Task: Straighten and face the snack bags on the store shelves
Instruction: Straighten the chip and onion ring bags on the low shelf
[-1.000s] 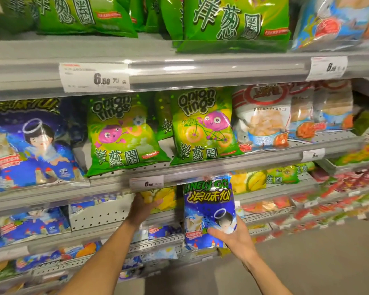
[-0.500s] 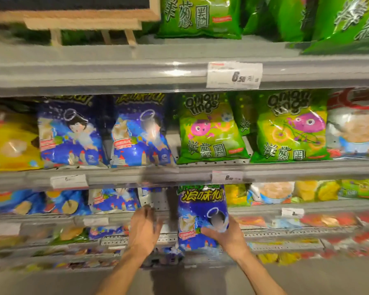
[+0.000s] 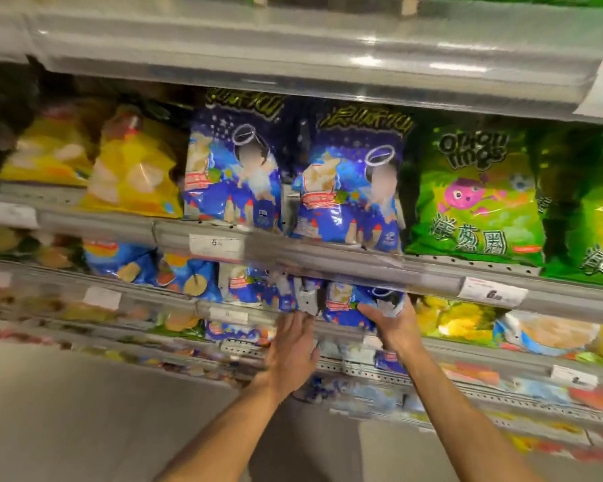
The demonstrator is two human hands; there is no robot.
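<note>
- Head view: a blue bag is held by the right hand at the shelf under the upper rail; the thumb and fingers are curled round the bag's lower right part, and the bag's top is hidden behind the rail.
- The left hand is seen just left of the right hand's fingers, its fingers spread and fairly straight, reaching to the shelf edge; nothing is held in it. Whether its fingertips touch the shelf cannot be told through the blur.
- Just left of the held bag, a second blue bag is seen on the same shelf, above the left hand's fingers.
- Above the fingers, on the next shelf up, two large blue bags stand side by side, facing out.
- Up and to the right of the right hand's fingers, a green bag stands beside the blue pair.
- Up and to the left of the left hand's fingers, a yellow bag is seen, tilted.
- A price tag is fixed on the rail above the left hand's fingers.
- Right of the right hand's fingers, yellow packs lie on the same shelf.
</note>
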